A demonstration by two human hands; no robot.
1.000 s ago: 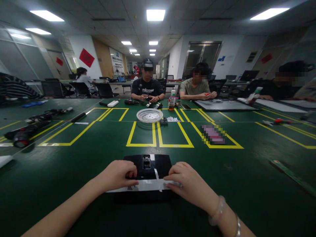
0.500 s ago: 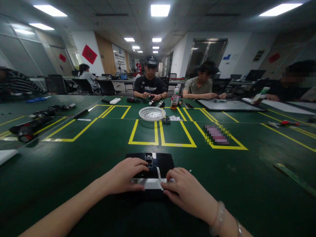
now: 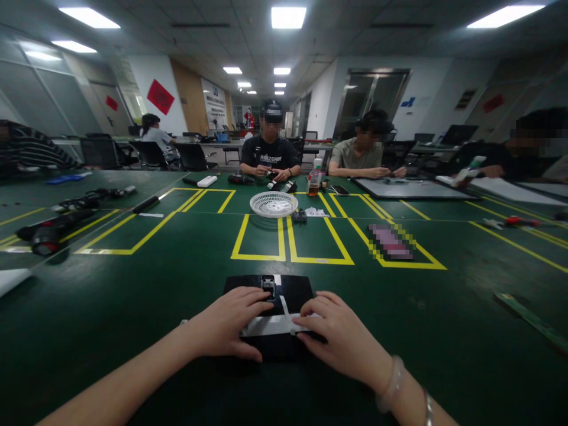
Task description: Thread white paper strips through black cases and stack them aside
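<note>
Left hand point(image 3: 226, 325), right hand point(image 3: 339, 334) atop glossy rectangular slab point(image 3: 293, 287).

The panel point(image 3: 295, 289) in front of me is glossy black, and the strip point(image 3: 268, 325) across it is white. The table point(image 3: 133, 307) is dark green, marked with boxes of yellow tape point(image 3: 260, 258). The round basket point(image 3: 273, 204) is white with a fine slotted pattern. On my right wrist I wear a pale, milky bracelet point(image 3: 393, 384) and a silver bangle point(image 3: 426, 408). Opposite me I see a black T-shirt point(image 3: 269, 158) with white lettering and an olive shirt point(image 3: 355, 158). The diamond-shaped sign point(image 3: 160, 96) is red.
</note>
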